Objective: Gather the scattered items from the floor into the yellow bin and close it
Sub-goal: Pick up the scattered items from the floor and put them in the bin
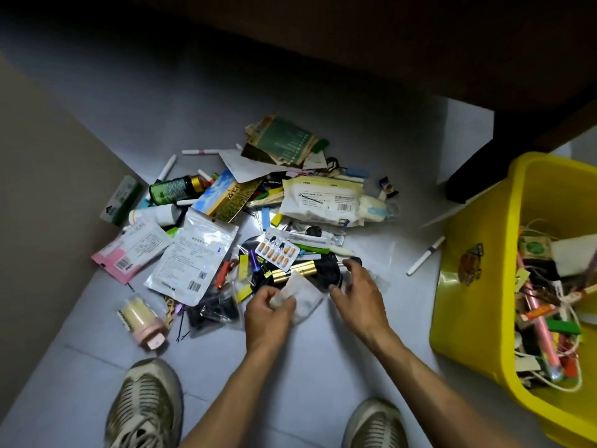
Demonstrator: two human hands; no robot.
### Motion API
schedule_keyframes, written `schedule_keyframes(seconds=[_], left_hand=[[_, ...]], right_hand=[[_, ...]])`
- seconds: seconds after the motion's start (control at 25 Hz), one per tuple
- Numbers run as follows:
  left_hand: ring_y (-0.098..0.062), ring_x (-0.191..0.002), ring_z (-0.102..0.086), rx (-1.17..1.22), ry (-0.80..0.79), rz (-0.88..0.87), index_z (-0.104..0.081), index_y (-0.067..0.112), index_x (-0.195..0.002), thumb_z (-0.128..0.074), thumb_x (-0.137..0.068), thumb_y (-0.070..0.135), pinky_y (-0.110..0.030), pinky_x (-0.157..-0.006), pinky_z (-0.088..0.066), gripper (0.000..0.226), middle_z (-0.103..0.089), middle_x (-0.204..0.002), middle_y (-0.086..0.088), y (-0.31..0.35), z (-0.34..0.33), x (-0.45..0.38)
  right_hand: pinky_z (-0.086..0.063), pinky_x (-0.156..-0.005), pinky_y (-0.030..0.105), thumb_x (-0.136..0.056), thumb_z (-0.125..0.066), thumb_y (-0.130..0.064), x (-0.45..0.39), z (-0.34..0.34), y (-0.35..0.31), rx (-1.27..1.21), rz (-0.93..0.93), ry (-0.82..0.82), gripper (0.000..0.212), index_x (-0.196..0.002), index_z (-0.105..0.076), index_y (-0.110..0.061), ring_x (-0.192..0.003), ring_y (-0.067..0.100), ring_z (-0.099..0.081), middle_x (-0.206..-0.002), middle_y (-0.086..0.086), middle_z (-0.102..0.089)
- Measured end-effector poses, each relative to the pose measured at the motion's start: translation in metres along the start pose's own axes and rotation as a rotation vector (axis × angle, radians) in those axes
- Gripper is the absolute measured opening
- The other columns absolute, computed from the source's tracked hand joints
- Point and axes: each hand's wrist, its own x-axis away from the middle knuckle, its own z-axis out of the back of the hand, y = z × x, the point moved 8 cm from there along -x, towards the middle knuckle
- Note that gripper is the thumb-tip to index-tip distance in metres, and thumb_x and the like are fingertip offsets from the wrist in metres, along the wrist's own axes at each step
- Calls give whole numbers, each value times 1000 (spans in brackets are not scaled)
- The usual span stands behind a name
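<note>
Fingers [284, 300] of the left hand [266, 313] pinch a clear pouch [305, 297]; right hand [360, 291] hovers loosely curled beside it.

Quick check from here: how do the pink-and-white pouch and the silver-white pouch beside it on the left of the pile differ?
The pink-and-white pouch is the smaller, with a pink band along its lower edge; the silver-white pouch is larger and has none. The pink-and-white pouch lies at the pile's outer left edge, while the silver-white pouch lies further in. Both lie flat on the floor, printed side up, each showing a barcode.
</note>
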Motion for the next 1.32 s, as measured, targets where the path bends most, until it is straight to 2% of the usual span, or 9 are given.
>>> schedule_keyframes(seconds=[0.16,0.28,0.36,0.56,0.92,1.04,1.12,1.2,1.32], left_hand=[[-18,-77,-69,236,15,87,-67,19,-89,-76,-78,10,-35,-72,-57,17,-75,-85,0,-16,33,3],[-10,-73,-70,400,105,90,-67,15,-104,-73,-79,1,-23,-63,-56,29,-74,-92,-2,-7,58,-6],[-11,-78,-71,498,107,83,-66,20,-112,-72,-79,0,-25,-60,-56,39,-73,-96,0,6,56,-5],[-33,-97,-68,581,49,61,-61,13,-124,-73,-80,7,-48,-82,-57,46,-70,-111,-12,52,41,19],[-16,-64,-63,634,-405,-136,-64,15,-97,-65,-87,6,-27,-53,-51,14,-69,-80,-6,200,-69,134],[-14,-63,-64,427,-612,-199,-64,16,-94,-65,-89,12,-26,-52,-53,7,-70,-84,-7,243,-136,179],[-15,-81,-68,191,-731,-217,-63,17,-110,-67,-89,26,-32,-70,-58,23,-70,-101,-3,251,-175,202],[-16,-105,-62,-28,-707,-237,-52,21,-133,-67,-88,37,-40,-92,-54,51,-62,-122,2,239,-187,203],[-16,-114,-57,-10,-563,-245,-48,25,-140,-65,-89,29,-42,-101,-48,53,-59,-129,3,210,-164,184]], right_hand=[[-48,-76,31,-83,-71,-24,-21,-24,13,-143,-214,34,40,-120,-56,-18,-102,27,-63,-111,5,-68],[-41,-58,21,-82,-71,-12,-19,-22,7,-418,-266,108,8,-86,-66,-16,-72,16,-59,-73,-3,-63],[-41,-53,17,-80,-70,-6,-6,2,-1,-573,-208,168,13,-77,-66,-18,-57,8,-52,-60,-8,-58],[-50,-55,32,-82,-71,-3,46,98,-39,-756,39,249,17,-77,-68,-19,-58,11,-54,-65,1,-62],[-54,-69,25,-78,-75,-14,145,313,-30,-1181,337,670,13,-82,-70,-25,-76,16,-63,-81,-1,-68],[-54,-72,25,-79,-70,-14,178,362,8,-1092,335,899,12,-83,-69,-26,-78,14,-63,-81,-5,-68],[-53,-72,22,-83,-68,-10,186,361,36,-836,139,966,20,-90,-66,-28,-86,14,-64,-90,-7,-68],[-45,-74,13,-82,-65,-6,183,339,56,-476,-89,909,35,-110,-60,-28,-101,11,-58,-109,-10,-61],[-43,-83,18,-81,-64,-1,174,300,52,-268,-33,808,41,-116,-58,-21,-109,13,-52,-118,-7,-53]])
